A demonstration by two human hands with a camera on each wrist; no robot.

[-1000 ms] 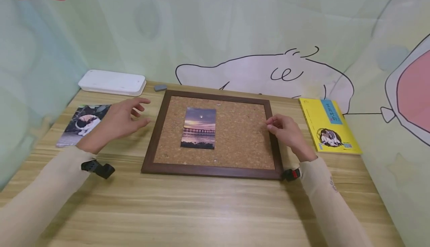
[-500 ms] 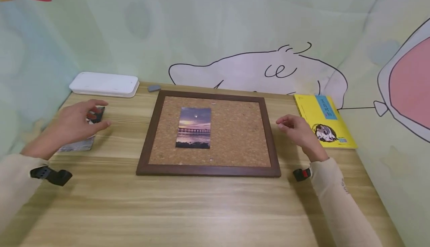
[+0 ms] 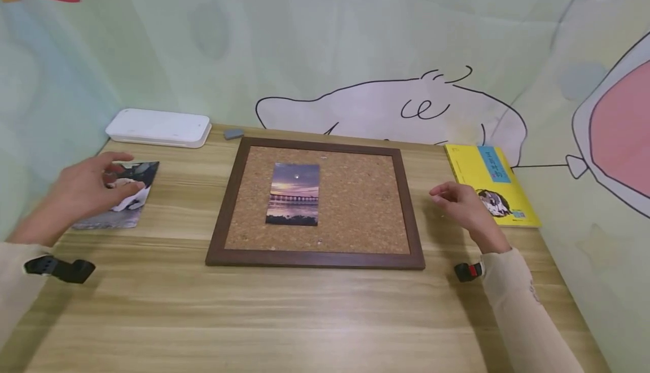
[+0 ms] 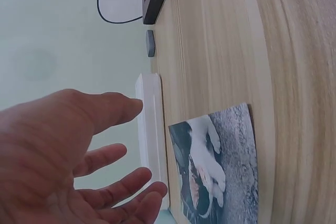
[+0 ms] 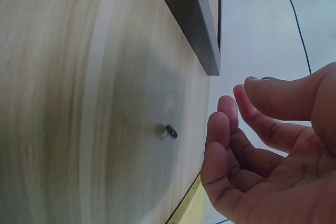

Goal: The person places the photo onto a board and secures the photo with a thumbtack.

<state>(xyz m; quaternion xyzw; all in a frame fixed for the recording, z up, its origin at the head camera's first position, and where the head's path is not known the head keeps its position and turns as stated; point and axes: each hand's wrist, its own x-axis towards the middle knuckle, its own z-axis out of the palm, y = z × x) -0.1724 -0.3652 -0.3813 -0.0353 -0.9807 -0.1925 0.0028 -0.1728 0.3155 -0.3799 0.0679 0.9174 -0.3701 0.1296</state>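
Left grip: apart, over the cat photo, on the table, left side | Right grip: slack, loosely bent, between corkboard and yellow book, near a loose pin on the table | Sunset photo: on corkboard, left of middle | White case: far left

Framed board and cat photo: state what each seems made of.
The board's panel looks like matte cork, by its speckled brown grain. Its frame, dark brown with a faint sheen, may be wood or plastic. The cat photo seems printed paper or card: a thin, flat sheet, finish unclear.
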